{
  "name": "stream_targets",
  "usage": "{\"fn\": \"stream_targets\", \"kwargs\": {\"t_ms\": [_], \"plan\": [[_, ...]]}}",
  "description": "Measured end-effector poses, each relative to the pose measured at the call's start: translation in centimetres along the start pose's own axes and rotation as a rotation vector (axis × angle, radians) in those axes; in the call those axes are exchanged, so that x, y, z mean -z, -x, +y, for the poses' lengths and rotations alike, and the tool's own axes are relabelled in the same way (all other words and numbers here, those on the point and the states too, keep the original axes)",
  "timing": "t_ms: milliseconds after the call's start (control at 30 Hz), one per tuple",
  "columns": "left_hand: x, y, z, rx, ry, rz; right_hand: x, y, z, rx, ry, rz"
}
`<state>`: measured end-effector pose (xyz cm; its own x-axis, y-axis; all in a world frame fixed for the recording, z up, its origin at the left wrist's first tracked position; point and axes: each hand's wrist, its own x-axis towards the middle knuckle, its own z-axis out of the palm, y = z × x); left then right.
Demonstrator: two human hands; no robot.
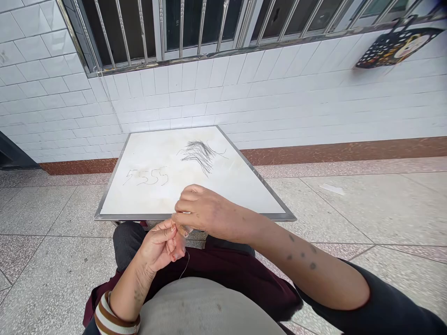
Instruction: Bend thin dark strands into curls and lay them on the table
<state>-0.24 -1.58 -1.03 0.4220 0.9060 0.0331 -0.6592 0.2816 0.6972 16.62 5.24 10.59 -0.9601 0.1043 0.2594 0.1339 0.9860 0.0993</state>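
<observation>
My left hand (160, 244) is over my lap, palm turned up, its thumb and fingers pinched together near the fingertips of my right hand. From the right, my right hand (199, 211) reaches across with curled fingers, meeting the left one at the table's near edge. Something small and pinkish or clear shows between the hands; its shape is hard to make out. A thin thread (187, 266) hangs below them towards my lap. Beyond the hands lies a white table top (139, 200) with a grey metal rim.
Dark strands or lines (200, 153) and faint scrawled marks (146, 176) are on the table top. Behind it stands a white tiled wall (195, 100) with barred windows. A patterned bag (394, 46) hangs at the upper right. A pale scrap (331, 189) lies on the floor.
</observation>
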Motion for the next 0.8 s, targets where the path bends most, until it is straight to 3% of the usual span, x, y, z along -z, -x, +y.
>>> {"fn": "stream_targets", "kwargs": {"t_ms": [100, 200, 300, 367, 667, 800], "plan": [[-0.3, 0.2, 1.0, 0.034, -0.171, 0.035, 0.1, 0.3, -0.5, -0.058, 0.007, -0.014], [-0.8, 0.5, 2.7, 0.026, -0.665, 0.120, 0.0, 0.5, -0.9, -0.140, 0.051, -0.025], [-1.1, 0.5, 3.8, -0.148, -1.201, 0.208, -0.1, 0.2, -1.1, -0.211, 0.104, -0.078], [-1.2, 0.4, 3.9, -0.234, -1.377, 0.269, -0.2, -0.1, -1.0, -0.247, 0.111, -0.129], [-0.3, -0.2, 2.0, -0.349, -1.418, 0.392, -1.2, -1.2, -0.7, -0.384, 0.095, -0.271], [0.1, -0.3, 1.5, -0.283, -1.138, 0.424, -1.4, -1.3, -0.5, -0.340, 0.120, -0.176]]}}
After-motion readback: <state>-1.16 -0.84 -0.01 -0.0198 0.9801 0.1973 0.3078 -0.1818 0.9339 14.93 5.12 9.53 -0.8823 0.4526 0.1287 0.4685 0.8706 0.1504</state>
